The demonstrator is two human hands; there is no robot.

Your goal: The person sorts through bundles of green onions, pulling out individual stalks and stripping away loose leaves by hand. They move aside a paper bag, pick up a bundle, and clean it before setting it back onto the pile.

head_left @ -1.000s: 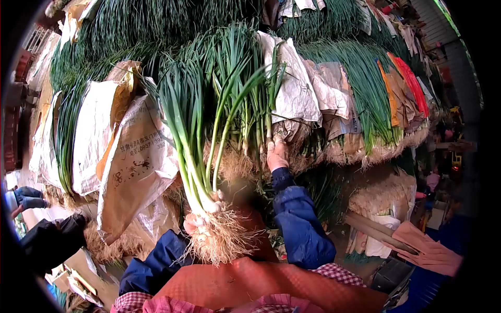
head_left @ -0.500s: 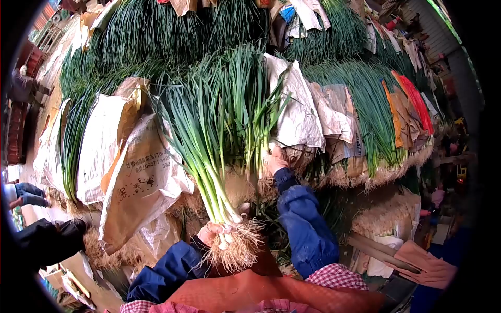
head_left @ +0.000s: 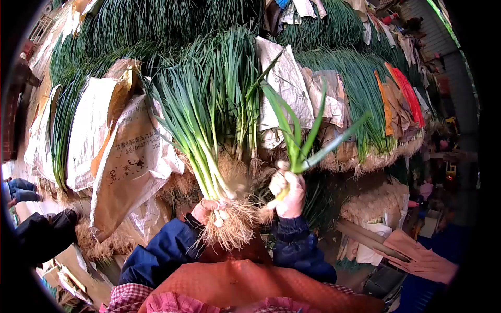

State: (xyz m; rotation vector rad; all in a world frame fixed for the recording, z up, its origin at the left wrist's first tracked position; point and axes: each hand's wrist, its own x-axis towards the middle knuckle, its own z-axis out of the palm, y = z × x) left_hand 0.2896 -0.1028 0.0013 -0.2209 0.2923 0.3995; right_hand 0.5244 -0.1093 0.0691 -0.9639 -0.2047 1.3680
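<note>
A bunch of leeks (head_left: pixel 201 151) with long green leaves, white stems and shaggy roots leans up and away from me. My left hand (head_left: pixel 205 211) is closed around its white base, just above the roots, which partly cover the fingers. Beside it on the right, my right hand (head_left: pixel 288 192) grips a single leek (head_left: pixel 297 151) by its pale stem. That leek's few broad leaves fan upward and to the right, and its roots point down toward the bunch's roots. Behind my hands, more upright leeks (head_left: pixel 237 104) stand packed together.
A printed sack (head_left: pixel 133 161) drapes over the pile at left, and a white sack (head_left: pixel 284 83) at centre right. More leeks (head_left: pixel 342 83) lie in rows behind. An orange apron (head_left: pixel 235 284) covers my front. Pinkish folded cloth (head_left: pixel 422 255) lies at lower right.
My right hand has drawn back from the standing leeks, bringing a single leek beside the bunch. My left hand keeps its hold. The whole view has shifted slightly.
</note>
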